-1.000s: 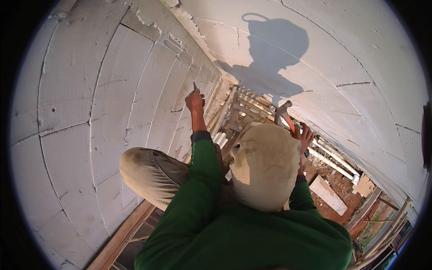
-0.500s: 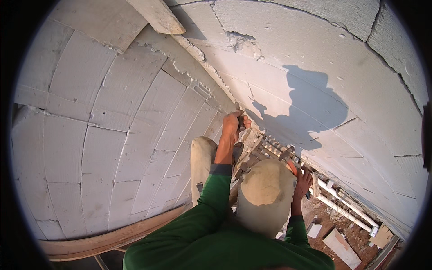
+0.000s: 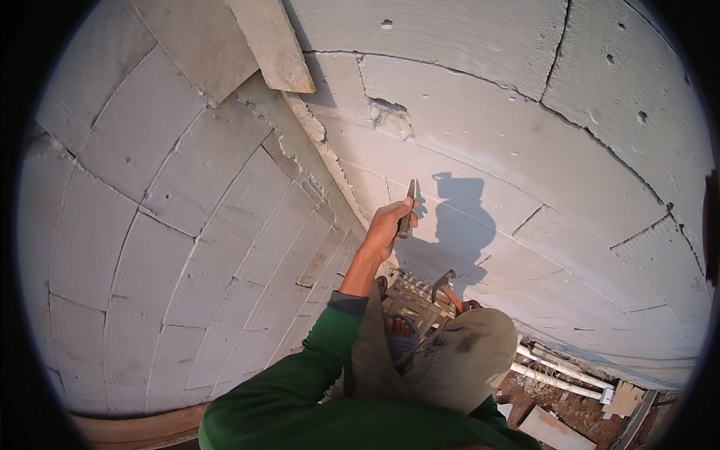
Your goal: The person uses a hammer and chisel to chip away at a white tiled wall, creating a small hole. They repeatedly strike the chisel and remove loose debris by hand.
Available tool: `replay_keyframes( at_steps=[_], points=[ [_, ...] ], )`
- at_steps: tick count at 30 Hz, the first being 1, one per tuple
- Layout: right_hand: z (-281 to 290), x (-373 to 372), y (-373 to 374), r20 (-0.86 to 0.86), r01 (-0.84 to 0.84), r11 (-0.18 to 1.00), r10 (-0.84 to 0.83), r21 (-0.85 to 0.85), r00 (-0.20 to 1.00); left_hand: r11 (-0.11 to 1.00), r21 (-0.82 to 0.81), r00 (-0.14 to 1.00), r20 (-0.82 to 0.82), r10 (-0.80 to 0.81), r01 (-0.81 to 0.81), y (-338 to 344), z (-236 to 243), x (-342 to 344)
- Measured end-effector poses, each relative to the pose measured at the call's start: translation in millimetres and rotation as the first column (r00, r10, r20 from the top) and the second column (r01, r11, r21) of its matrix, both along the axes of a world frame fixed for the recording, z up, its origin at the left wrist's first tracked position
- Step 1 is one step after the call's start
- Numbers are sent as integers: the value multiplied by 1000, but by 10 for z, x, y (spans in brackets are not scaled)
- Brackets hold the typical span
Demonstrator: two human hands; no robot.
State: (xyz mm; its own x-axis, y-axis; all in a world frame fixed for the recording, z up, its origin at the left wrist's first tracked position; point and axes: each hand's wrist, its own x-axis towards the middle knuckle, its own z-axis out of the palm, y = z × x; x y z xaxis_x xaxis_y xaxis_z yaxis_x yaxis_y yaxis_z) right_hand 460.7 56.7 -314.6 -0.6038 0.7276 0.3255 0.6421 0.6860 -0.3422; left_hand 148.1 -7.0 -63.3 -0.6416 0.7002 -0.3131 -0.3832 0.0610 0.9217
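My left hand (image 3: 387,227) is closed around a dark metal chisel (image 3: 406,223), held upright with its tapered end up. The chisel is in front of the pale block wall (image 3: 465,112) on the right; whether it touches the wall I cannot tell. Lower down, my right hand (image 3: 472,305) is mostly hidden behind my raised knee, with only some fingers in sight. Those fingers are around the orange handle of a claw hammer (image 3: 445,285), whose dark head stands above a slatted wooden platform (image 3: 420,294).
Another block wall (image 3: 202,240) rises on the left and meets the right one at a rough mortar corner. A wooden board (image 3: 274,45) juts from the top. Far below lie white pipes (image 3: 559,379), a pale slab (image 3: 555,429) and reddish soil. A curved plank (image 3: 142,427) runs lower left.
My left hand has risen from the corner with the chisel, which now stands out against the right wall. The hammer has shifted left, my knee now covers most of my right hand, and the view has moved.
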Motion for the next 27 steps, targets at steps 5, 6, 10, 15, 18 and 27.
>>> replay_keyframes(
  at_steps=[5,6,10,15,18,27],
  points=[
    [16,70,-39,-52,-30,1000,30,1,998,979,204,997,-70,43,-28,21,480,-90],
    [26,79,-8,-68,-28,1000,28,3,997,971,238,996,-84,43,-22,57,573,-104],
    [101,77,43,-89,-68,998,67,-12,994,962,272,989,-148,17,24,94,825,-279],
    [180,134,250,-100,-145,986,137,-77,985,934,343,993,-96,-74,103,180,863,-586],
    [298,133,519,-333,-98,891,-62,-444,941,908,401,992,-24,-126,125,301,931,-632],
    [3968,-645,633,-96,-487,873,488,38,867,646,763,797,376,-473,23,534,774,-820]
  ],
)
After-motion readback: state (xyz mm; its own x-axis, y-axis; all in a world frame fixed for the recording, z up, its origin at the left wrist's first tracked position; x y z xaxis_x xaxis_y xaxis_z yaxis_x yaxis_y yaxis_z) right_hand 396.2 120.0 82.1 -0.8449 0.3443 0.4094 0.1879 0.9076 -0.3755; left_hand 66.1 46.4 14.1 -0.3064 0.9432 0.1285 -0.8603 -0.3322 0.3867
